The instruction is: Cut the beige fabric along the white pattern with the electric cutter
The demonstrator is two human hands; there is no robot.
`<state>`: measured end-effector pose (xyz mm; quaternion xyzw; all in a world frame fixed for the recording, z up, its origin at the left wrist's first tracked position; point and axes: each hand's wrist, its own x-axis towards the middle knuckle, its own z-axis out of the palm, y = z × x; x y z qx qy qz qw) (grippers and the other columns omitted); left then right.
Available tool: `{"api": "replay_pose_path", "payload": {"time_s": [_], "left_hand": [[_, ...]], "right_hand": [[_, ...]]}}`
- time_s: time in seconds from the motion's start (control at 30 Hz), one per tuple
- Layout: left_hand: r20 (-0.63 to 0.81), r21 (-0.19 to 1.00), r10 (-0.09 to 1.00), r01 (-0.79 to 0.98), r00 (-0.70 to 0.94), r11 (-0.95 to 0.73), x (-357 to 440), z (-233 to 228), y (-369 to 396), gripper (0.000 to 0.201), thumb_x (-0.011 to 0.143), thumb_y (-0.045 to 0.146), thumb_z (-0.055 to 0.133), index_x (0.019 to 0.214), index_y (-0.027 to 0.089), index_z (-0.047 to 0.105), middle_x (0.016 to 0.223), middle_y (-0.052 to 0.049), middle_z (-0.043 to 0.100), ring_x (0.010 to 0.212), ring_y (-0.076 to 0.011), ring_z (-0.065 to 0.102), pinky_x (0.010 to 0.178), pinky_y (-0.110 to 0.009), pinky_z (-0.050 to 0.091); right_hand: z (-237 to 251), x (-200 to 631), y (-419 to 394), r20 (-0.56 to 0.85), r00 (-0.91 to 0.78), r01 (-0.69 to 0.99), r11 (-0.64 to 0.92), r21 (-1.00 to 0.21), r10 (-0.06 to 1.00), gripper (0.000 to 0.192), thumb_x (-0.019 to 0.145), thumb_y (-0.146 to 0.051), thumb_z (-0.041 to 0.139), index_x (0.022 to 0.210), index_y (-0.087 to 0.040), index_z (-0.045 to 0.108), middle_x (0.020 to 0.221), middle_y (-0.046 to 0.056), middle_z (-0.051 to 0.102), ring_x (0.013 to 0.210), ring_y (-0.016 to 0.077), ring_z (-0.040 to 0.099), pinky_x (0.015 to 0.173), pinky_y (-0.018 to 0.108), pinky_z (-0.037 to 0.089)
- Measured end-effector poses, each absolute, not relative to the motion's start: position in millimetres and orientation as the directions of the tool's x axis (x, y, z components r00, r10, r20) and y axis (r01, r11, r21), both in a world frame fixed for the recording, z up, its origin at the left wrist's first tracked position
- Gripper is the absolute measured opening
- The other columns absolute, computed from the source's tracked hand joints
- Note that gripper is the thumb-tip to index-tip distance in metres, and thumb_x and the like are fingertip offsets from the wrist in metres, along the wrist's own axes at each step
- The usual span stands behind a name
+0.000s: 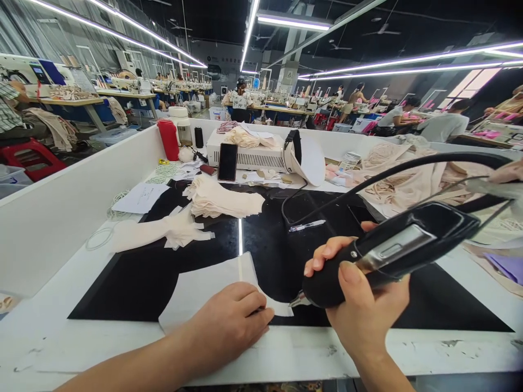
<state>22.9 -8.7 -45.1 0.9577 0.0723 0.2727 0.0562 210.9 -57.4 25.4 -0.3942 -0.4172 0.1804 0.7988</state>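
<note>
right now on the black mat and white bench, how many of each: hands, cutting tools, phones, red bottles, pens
hands: 2, left hand and right hand
black cutting tool: 1, in the right hand
phone: 1
red bottle: 1
pen: 1
total: 6

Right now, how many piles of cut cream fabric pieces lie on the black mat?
2. One stack sits at the mat's far edge below the phone; a looser pile lies left of it, nearer. More may lie hidden behind the tool.
</note>
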Motion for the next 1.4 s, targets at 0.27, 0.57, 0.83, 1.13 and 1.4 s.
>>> {"api": "replay_pose_path", "payload": {"time_s": [0.27, 0.57, 0.83, 1.13, 1.4], "left_hand": [[0.557, 0.138, 0.163, 0.102, 0.814, -0.985, 24, -43, -12, 0.014, 0.108, 0.013, 0.051, 0.111, 0.010, 0.065, 0.103, -0.010, 0.068, 0.100, -0.0214, 0.066, 0.094, -0.034, 0.058], [0.539, 0.167, 0.187, 0.113, 0.821, -0.979, 25, -48, -13, 0.010, 0.106, 0.012, 0.054, 0.109, 0.012, 0.064, 0.101, -0.008, 0.067, 0.099, -0.0213, 0.065, 0.094, -0.034, 0.058], [0.578, 0.163, 0.187, 0.112, 0.795, -0.980, 25, -47, -12, 0.016, 0.108, 0.012, 0.049, 0.110, 0.012, 0.066, 0.100, -0.008, 0.068, 0.096, -0.0206, 0.065, 0.091, -0.033, 0.058], [0.549, 0.188, 0.188, 0.098, 0.814, -0.977, 24, -46, -13, 0.013, 0.107, 0.014, 0.054, 0.112, 0.011, 0.066, 0.103, -0.008, 0.068, 0.099, -0.0215, 0.065, 0.093, -0.034, 0.059], [0.555, 0.188, 0.201, 0.114, 0.807, -0.976, 24, -45, -12, 0.017, 0.108, 0.013, 0.050, 0.108, 0.011, 0.067, 0.101, -0.009, 0.068, 0.095, -0.0219, 0.064, 0.088, -0.034, 0.060]], "right_hand": [[27, 211, -59, 0.510, 0.615, 0.050, 0.615, -0.787, 0.602, 0.048, 0.079, -0.027, 0.084, 0.121, -0.030, 0.062, 0.077, -0.004, 0.068, 0.057, 0.0171, 0.063, 0.047, 0.033, 0.058], [30, 210, -57, 0.506, 0.625, 0.036, 0.626, -0.779, 0.594, 0.050, 0.077, -0.028, 0.086, 0.120, -0.027, 0.061, 0.076, -0.004, 0.069, 0.056, 0.0166, 0.062, 0.045, 0.031, 0.058], [28, 195, -46, 0.524, 0.590, -0.003, 0.651, -0.759, 0.614, 0.046, 0.084, -0.028, 0.081, 0.124, -0.030, 0.059, 0.081, -0.004, 0.068, 0.059, 0.0152, 0.063, 0.049, 0.030, 0.059], [19, 194, -45, 0.540, 0.556, 0.005, 0.647, -0.762, 0.632, 0.045, 0.088, -0.027, 0.079, 0.127, -0.032, 0.058, 0.084, -0.004, 0.067, 0.061, 0.0146, 0.064, 0.052, 0.030, 0.059], [24, 197, -47, 0.526, 0.576, 0.009, 0.639, -0.769, 0.626, 0.045, 0.087, -0.026, 0.079, 0.127, -0.031, 0.058, 0.082, -0.003, 0.067, 0.060, 0.0150, 0.064, 0.050, 0.031, 0.060]]}}
